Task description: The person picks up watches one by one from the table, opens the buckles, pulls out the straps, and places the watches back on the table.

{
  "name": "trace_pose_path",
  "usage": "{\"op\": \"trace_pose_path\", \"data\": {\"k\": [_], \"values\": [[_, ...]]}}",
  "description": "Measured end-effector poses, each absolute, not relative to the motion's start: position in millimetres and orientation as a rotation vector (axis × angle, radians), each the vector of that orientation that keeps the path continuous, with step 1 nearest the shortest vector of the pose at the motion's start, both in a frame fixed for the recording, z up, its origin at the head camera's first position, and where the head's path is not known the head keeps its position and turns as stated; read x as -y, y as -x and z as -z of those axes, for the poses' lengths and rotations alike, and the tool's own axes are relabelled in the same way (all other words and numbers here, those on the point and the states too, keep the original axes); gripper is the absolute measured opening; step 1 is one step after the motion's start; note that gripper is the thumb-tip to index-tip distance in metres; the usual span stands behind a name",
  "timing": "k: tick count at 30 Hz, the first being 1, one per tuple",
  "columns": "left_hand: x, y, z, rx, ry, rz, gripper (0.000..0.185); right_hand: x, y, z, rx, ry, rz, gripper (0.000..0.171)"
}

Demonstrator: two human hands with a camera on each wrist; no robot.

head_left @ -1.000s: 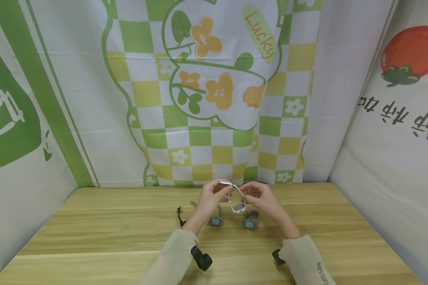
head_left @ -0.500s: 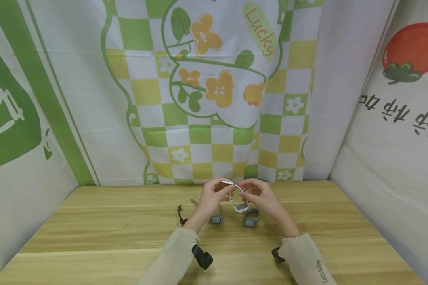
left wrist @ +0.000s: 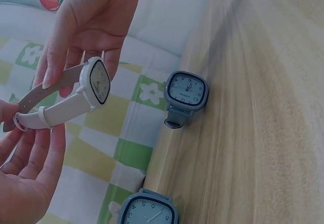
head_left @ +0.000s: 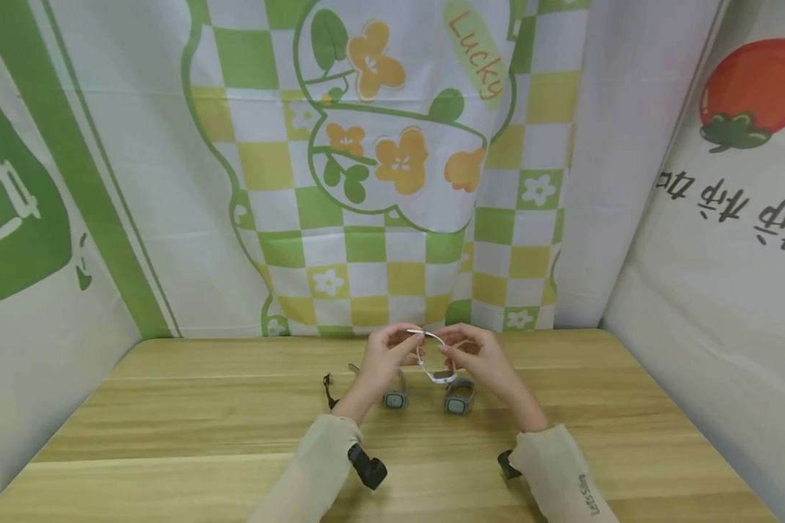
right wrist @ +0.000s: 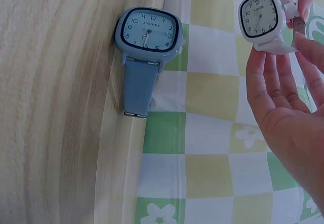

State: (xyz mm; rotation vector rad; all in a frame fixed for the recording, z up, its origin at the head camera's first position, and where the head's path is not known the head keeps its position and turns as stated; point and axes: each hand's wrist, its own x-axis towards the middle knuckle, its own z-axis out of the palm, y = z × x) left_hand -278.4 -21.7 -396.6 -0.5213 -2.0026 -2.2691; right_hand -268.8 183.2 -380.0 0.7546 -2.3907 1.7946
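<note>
White watch (head_left: 440,372) raised above table, both hands seemingly pinching strap

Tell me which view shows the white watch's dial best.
Right wrist: the white watch faces the camera, numerals and hands legible. Left wrist shows the dial steeply angled. In the head view the watch is tiny, between both hands.

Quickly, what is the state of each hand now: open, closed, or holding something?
Left hand: pinches the strap of the white watch.
Right hand: fingers hold the same white watch by its other strap.
</note>
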Motion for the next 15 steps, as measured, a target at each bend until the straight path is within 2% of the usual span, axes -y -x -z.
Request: {"op": "trace_pose_path", "data": {"k": [15], "values": [[21.4,278.9,394.1,1.956,0.452,2.290,0.019,-184.8,270.4,380.3,2.406,-0.795,-1.760,0.029]]}}
